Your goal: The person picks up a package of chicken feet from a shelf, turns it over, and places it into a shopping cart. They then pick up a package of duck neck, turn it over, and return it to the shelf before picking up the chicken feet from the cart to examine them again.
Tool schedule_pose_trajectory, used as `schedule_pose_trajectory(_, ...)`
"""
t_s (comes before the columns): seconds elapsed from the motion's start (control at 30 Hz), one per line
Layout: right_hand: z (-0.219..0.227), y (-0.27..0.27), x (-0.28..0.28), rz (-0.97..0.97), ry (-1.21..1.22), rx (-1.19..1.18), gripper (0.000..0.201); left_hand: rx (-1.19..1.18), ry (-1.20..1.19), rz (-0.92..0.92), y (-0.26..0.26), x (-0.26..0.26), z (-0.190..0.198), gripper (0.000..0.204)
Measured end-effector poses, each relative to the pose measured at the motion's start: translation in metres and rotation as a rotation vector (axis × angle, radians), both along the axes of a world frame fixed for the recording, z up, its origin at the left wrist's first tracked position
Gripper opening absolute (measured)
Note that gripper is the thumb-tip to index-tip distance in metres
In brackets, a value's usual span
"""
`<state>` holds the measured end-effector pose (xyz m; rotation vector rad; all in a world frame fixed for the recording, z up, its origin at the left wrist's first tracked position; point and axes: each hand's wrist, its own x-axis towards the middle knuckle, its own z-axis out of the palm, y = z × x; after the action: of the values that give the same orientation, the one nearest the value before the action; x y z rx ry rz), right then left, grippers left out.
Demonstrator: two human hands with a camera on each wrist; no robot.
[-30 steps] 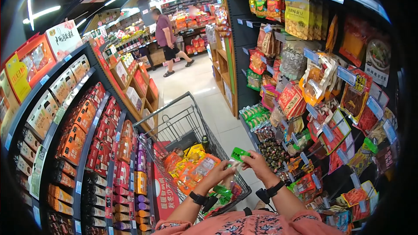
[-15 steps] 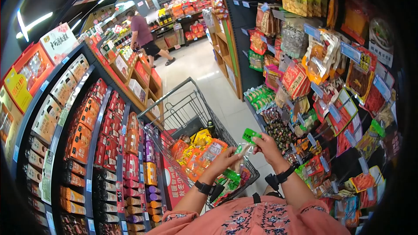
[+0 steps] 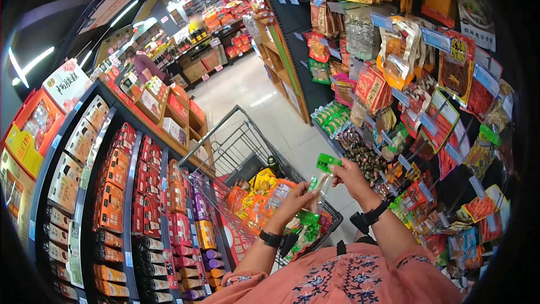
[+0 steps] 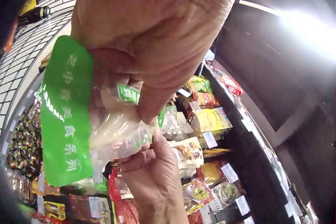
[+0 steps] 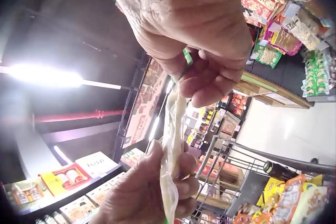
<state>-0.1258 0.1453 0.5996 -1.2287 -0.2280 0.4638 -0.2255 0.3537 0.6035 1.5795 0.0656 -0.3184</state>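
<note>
Both hands hold up a small clear snack packet with a green header card above the shopping cart. My left hand pinches its lower clear part, and my right hand pinches the top by the green card. In the left wrist view the left hand grips the packet, with the right hand behind it. The right wrist view shows the right hand pinching the thin edge of the packet and the left hand holding it lower down.
The cart holds several orange, yellow and green snack bags and a dark bottle. Shelves of boxed goods line the left, and hanging snack packs fill the right. A person stands far down the tiled aisle.
Both hands have lifted the packet a little higher and to the right. The person in the aisle has walked off to the left and farther away.
</note>
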Motion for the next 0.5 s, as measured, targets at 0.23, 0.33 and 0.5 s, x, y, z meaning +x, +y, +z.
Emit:
schedule_pose_trajectory(0.23,0.01,-0.01,0.006,-0.067,0.046,0.039,0.018,-0.093,0.063,0.021,0.003,-0.002,0.007,0.034)
schedule_pose_trajectory(0.33,0.006,-0.011,0.009,-0.073,0.047,0.056,0.019,-0.037,0.027,0.04,0.001,-0.004,0.009,0.032)
schedule_pose_trajectory(0.5,0.008,-0.011,0.013,-0.06,0.036,0.097,0.02,0.029,-0.031,0.066,0.01,0.001,-0.008,0.044)
